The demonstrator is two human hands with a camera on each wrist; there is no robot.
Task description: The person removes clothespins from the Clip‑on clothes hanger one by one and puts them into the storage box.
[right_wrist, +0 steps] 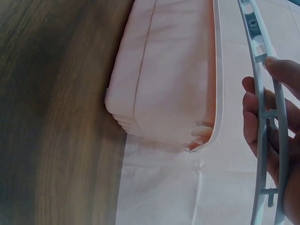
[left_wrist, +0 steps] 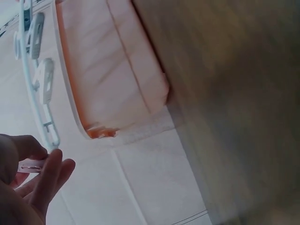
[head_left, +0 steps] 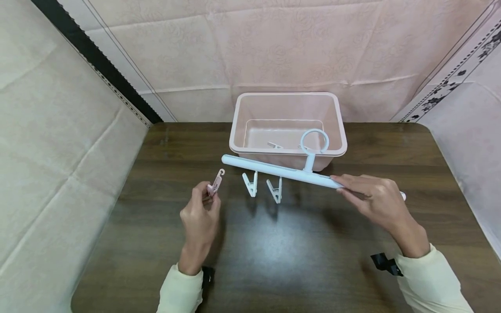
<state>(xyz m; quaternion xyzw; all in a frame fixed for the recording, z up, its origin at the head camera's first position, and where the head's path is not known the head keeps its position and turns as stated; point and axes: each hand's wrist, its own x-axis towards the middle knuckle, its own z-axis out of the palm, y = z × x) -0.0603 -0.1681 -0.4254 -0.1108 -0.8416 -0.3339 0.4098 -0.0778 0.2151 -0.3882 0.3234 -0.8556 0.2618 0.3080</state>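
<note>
My right hand (head_left: 377, 198) grips the right part of a light blue hanger (head_left: 282, 172), raised above the table with its ring-shaped hook (head_left: 315, 131) upward. Two pale clothespins, an outer clothespin (head_left: 251, 184) and an inner clothespin (head_left: 275, 190), hang under the bar's left half. In my left hand (head_left: 201, 214) a small pink clothespin (head_left: 215, 183) with a hooked tip is pinched between thumb and fingers, just off the hanger's left end and apart from it. The left wrist view shows this pink clothespin (left_wrist: 31, 165) mostly covered by fingers.
Behind the hanger a pink plastic basin (head_left: 287, 96) stands at the back of the dark wooden table (head_left: 156, 243). Inside the basin lies a pale clothespin (head_left: 275, 145); another small piece is partly hidden by the hook. Pale patterned cloth (head_left: 274, 48) hangs behind and beside the table.
</note>
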